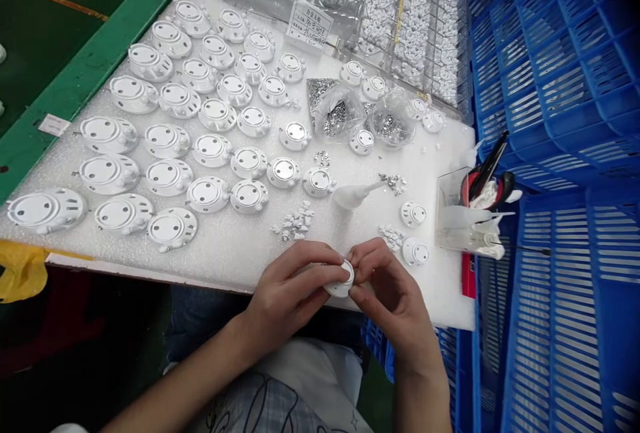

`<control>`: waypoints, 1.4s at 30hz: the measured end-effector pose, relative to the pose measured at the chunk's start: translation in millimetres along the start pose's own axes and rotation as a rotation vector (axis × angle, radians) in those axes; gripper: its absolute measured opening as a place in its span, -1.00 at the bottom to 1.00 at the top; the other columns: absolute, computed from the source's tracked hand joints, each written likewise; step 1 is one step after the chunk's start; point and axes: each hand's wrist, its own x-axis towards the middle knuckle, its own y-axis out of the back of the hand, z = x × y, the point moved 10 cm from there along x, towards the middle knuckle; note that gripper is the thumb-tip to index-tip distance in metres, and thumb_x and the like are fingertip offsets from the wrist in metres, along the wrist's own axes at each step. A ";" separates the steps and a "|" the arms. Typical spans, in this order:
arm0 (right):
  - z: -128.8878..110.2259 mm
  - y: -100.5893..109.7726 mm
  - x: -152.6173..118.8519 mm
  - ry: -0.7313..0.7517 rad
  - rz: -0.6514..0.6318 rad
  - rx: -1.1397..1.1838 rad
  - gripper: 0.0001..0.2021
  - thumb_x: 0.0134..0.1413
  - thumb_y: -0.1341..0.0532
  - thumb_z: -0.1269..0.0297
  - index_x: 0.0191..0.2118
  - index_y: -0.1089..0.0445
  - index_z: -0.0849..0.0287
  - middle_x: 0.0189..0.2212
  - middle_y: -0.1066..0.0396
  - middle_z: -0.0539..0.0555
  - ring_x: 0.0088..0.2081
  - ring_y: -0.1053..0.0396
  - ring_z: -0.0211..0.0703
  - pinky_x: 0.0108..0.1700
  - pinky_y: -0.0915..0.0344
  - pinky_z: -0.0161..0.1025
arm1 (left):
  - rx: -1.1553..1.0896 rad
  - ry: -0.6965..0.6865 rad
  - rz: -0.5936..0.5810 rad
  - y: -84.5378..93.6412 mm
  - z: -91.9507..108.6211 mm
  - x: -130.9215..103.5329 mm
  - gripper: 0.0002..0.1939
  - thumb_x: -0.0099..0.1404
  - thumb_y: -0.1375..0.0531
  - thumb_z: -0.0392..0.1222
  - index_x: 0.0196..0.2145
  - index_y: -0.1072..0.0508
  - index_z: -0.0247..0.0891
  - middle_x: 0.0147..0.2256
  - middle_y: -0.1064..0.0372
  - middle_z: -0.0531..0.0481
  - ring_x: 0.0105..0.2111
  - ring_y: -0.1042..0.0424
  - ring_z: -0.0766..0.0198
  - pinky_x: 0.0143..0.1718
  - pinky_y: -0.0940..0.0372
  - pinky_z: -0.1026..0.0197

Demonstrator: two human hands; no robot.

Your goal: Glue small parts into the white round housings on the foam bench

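The left hand (293, 283) holds a little white disc (340, 287), and the right hand (393, 279) touches its edge at 3 o'clock. From that disc, a white bottle (350, 197) with a thin tip is at 12 o'clock on the white tabletop (240, 243). Small white bits (301, 218) lie at 11 o'clock. Lots more discs (213, 149) sit in rows between 10 and 11. A clear box (443, 213) with scissors (485, 176) is at 2 o'clock.

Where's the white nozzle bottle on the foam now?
Head view, just right of centre: the white bottle sits on the foam sheet, beyond the left hand and right hand, loose white bits to its left.
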 end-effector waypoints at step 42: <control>2.9 13.0 4.1 0.010 0.027 0.037 -0.89 0.20 -0.42 0.14 -0.29 -0.59 0.02 -0.21 -0.44 0.08 -0.22 -0.39 -0.17 -0.23 -0.41 -0.21 | -0.068 0.118 -0.028 0.2 -8.1 1.9 -0.68 0.31 -0.25 -0.54 -0.12 -0.59 -0.18 -0.22 -0.57 -0.03 -0.24 -0.60 0.24 -0.18 -0.54 0.27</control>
